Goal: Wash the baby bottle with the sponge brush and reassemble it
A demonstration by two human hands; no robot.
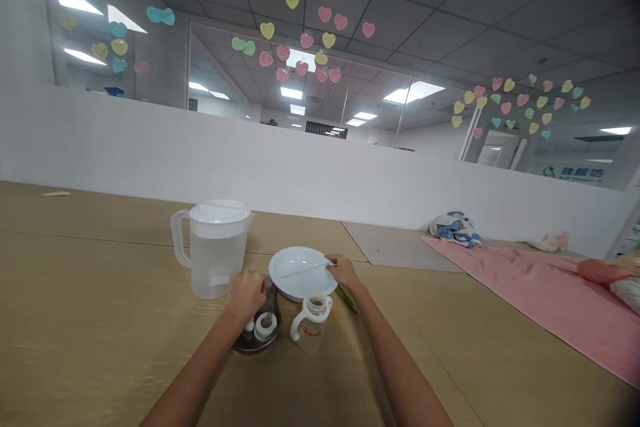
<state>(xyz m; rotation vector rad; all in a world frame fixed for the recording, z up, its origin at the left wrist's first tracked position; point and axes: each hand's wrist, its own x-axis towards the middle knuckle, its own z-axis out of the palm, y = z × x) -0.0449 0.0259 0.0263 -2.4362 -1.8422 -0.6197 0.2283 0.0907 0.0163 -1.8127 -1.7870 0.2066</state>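
Observation:
My right hand (343,271) is closed at the right rim of a white bowl (295,257), pinching the end of a thin pale rod (306,269) that slants across the bowl. My left hand (247,295) is closed over the upper end of a dark, rounded tray (277,325); what its fingers grip is hidden. In the tray sit a white ring-shaped part (265,325) and a smaller white piece. Between my forearms stands an uncapped clear bottle (311,333) with a white handled collar and red lettering. A slim green object (349,298) lies beside my right wrist.
A lidded translucent pitcher (215,260) stands behind my left hand. On the right lie a pink cloth (530,287), a grey mat (395,245) and a crumpled blue-and-white cloth (455,228). A white wall with windows above borders the brown table (100,320). A flat wooden piece (57,193) lies far left.

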